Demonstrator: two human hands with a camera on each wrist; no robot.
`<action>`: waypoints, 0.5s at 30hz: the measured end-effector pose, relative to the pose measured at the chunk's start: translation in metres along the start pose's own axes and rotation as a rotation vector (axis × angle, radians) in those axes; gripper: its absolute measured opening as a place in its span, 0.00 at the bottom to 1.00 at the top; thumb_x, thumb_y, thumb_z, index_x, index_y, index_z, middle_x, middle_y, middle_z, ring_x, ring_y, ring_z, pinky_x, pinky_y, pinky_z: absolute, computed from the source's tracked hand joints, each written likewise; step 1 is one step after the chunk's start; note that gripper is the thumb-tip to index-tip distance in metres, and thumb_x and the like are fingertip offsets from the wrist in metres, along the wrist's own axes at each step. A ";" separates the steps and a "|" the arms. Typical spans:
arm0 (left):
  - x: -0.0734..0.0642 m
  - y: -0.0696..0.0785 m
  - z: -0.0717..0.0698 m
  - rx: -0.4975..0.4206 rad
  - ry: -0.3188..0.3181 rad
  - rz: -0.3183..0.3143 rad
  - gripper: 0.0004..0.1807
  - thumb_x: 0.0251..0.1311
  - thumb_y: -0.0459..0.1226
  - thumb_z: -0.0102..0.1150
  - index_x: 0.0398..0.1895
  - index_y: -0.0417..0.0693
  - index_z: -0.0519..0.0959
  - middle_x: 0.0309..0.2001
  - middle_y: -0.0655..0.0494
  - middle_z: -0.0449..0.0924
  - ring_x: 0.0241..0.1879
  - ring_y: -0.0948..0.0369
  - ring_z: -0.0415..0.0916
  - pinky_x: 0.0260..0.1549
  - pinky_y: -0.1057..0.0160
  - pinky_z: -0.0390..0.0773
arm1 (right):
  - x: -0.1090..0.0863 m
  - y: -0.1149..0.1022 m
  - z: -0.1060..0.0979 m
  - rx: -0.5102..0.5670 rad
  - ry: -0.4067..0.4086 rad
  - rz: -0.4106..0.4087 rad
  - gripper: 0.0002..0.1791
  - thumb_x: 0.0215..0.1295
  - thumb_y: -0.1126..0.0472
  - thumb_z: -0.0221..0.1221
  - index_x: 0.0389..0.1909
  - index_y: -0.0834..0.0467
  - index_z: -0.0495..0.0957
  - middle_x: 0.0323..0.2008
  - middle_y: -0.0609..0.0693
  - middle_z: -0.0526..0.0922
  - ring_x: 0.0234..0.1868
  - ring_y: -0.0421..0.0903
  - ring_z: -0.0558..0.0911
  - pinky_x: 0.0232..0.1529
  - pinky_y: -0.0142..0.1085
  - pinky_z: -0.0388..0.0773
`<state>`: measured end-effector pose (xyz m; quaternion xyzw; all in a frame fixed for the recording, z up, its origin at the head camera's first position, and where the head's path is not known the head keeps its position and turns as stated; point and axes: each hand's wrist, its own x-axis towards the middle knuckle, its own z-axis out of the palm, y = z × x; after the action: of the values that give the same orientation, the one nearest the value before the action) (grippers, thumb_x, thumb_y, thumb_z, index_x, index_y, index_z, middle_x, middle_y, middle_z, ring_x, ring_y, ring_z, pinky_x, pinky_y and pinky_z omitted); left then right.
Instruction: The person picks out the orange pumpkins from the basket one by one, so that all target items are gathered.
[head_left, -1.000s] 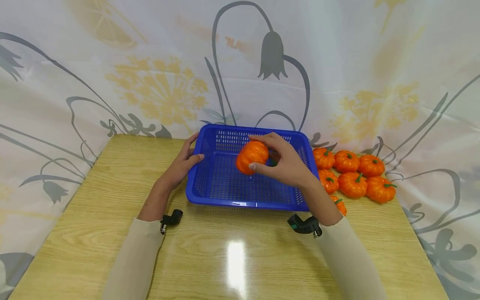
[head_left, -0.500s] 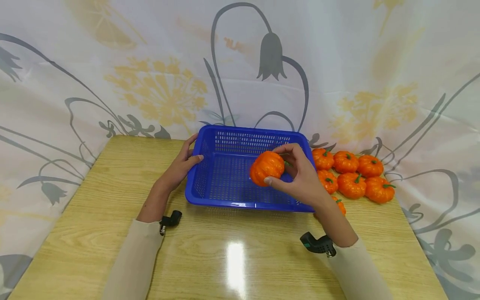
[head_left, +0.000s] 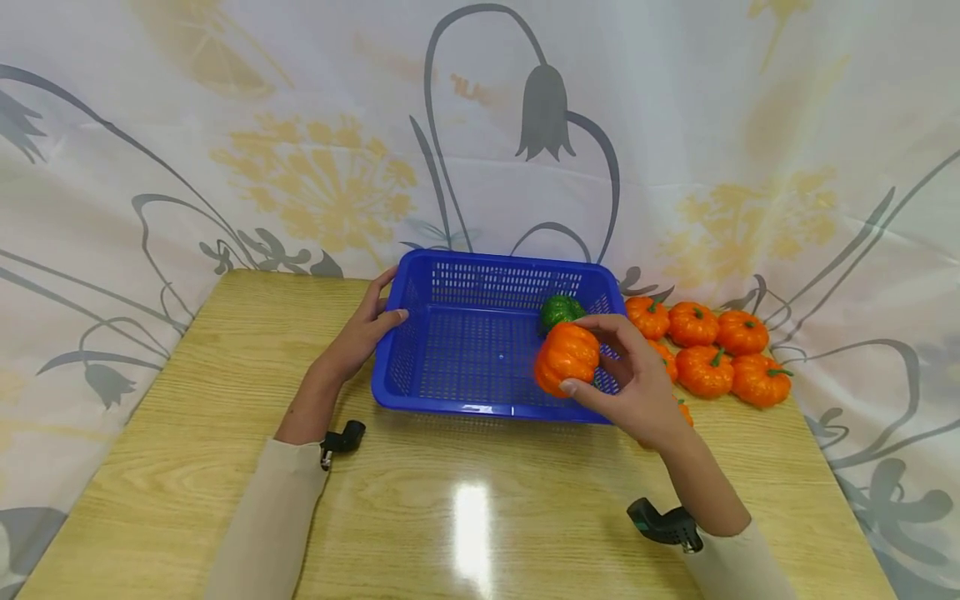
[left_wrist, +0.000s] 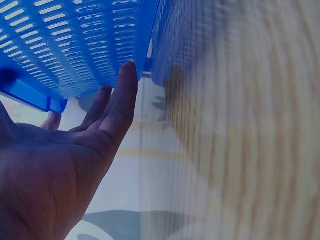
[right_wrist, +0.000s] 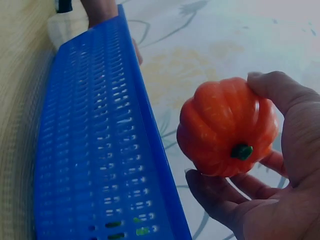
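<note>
My right hand (head_left: 641, 387) pinches a small orange pumpkin (head_left: 567, 360) between thumb and fingers, above the right front part of a blue plastic basket (head_left: 450, 407). In the right wrist view the pumpkin (right_wrist: 220, 125) shows its short green stem, raised over the basket's rim level. A glossy green bell pepper (head_left: 560, 312) lies inside the basket at the right, partly covered by the pumpkin and hand. At the basket's left end my left hand (head_left: 363, 329) grips the rim, thumb over the top. Its fingers (left_wrist: 127, 97) lie along the outer slotted wall in the left wrist view.
Several more orange pumpkins (head_left: 703, 370) sit in rows right of the basket, some partly hidden by my right hand. The wooden table (head_left: 390, 517) ends at a patterned curtain (head_left: 300, 100) behind the basket.
My right hand has drawn the pumpkin rightward and toward me across the basket, and the green bell pepper has come into clearer view. The left hand and basket have stayed put.
</note>
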<state>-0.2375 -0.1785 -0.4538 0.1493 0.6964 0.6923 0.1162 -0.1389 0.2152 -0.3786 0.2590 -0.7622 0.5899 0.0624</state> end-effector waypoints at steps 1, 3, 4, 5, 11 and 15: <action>0.000 0.000 0.000 0.005 0.001 0.000 0.43 0.80 0.37 0.47 0.88 0.66 0.39 0.74 0.30 0.63 0.62 0.29 0.75 0.45 0.55 0.88 | -0.003 -0.001 -0.002 -0.009 -0.002 -0.001 0.37 0.54 0.80 0.73 0.66 0.66 0.73 0.61 0.56 0.77 0.60 0.49 0.78 0.59 0.33 0.82; 0.000 0.001 0.000 0.010 0.002 0.001 0.43 0.79 0.37 0.47 0.88 0.66 0.39 0.73 0.30 0.64 0.61 0.30 0.76 0.45 0.55 0.88 | -0.007 -0.002 -0.007 -0.046 -0.006 -0.002 0.38 0.54 0.80 0.73 0.66 0.65 0.73 0.61 0.55 0.77 0.60 0.48 0.79 0.58 0.33 0.83; 0.000 0.001 0.001 0.009 0.001 0.001 0.43 0.79 0.37 0.47 0.88 0.66 0.39 0.73 0.30 0.64 0.61 0.30 0.76 0.44 0.55 0.88 | -0.010 -0.003 -0.010 -0.064 -0.009 -0.004 0.38 0.53 0.81 0.73 0.67 0.65 0.74 0.61 0.55 0.77 0.60 0.48 0.79 0.58 0.32 0.83; 0.000 0.002 0.001 0.010 0.001 0.004 0.43 0.79 0.37 0.48 0.88 0.65 0.39 0.73 0.30 0.64 0.60 0.30 0.77 0.44 0.55 0.88 | -0.012 -0.004 -0.012 -0.082 -0.011 -0.003 0.39 0.53 0.81 0.73 0.67 0.64 0.74 0.62 0.55 0.77 0.60 0.48 0.78 0.58 0.32 0.83; 0.000 0.002 0.001 0.000 0.000 0.009 0.42 0.79 0.37 0.48 0.88 0.65 0.41 0.72 0.29 0.66 0.58 0.33 0.80 0.44 0.55 0.88 | -0.024 -0.010 -0.026 -0.166 -0.009 -0.006 0.44 0.49 0.83 0.74 0.70 0.63 0.75 0.64 0.57 0.75 0.62 0.47 0.77 0.61 0.30 0.80; -0.001 0.002 0.001 -0.006 0.001 0.008 0.42 0.79 0.37 0.48 0.88 0.64 0.41 0.71 0.28 0.66 0.57 0.34 0.80 0.43 0.55 0.88 | -0.032 -0.012 -0.035 -0.196 0.006 -0.011 0.45 0.48 0.84 0.73 0.70 0.65 0.72 0.64 0.57 0.76 0.62 0.46 0.78 0.62 0.27 0.78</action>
<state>-0.2366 -0.1780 -0.4521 0.1514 0.6939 0.6948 0.1134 -0.1132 0.2556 -0.3706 0.2543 -0.8147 0.5129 0.0929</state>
